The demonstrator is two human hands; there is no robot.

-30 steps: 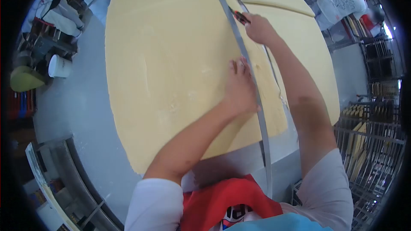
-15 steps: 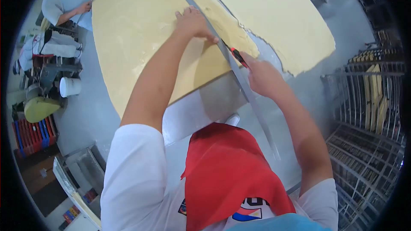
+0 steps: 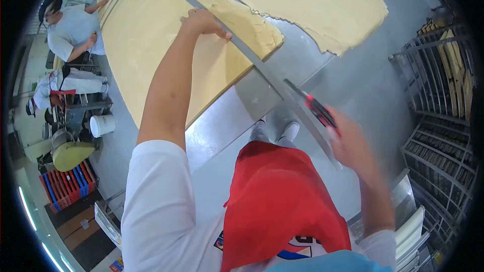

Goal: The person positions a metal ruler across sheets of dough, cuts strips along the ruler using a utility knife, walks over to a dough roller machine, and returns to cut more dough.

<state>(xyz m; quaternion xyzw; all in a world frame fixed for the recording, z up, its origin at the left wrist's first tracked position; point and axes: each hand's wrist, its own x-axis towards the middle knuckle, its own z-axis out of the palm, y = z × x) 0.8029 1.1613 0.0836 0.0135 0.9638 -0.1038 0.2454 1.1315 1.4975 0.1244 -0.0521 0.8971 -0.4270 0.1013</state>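
A large pale-yellow dough sheet (image 3: 146, 35) covers the metal table. Across it lies a long metal straightedge (image 3: 252, 59), whose near end juts past the table edge toward me. My left hand (image 3: 201, 22) presses down on the straightedge with fingers and thumb spread, the thumb along its side. Beyond the straightedge is a rough-edged dough strip (image 3: 247, 25). My right hand (image 3: 353, 138), blurred by motion, is closed around a red and black utility knife (image 3: 321, 112). Its blade points up and left, off the dough and beside the straightedge's overhanging end.
Another dough sheet (image 3: 312, 5) with a ragged edge lies at the upper right. Metal racks (image 3: 436, 80) stand on the right. One co-worker (image 3: 70, 27) touches the sheet's far left side; another person (image 3: 75, 81) is behind. A white bucket (image 3: 102, 125) sits on the floor.
My right hand has drawn the knife off the dough, past the table edge toward me and to the right. My left hand stays on the straightedge. The co-worker's long strip has left their hands.
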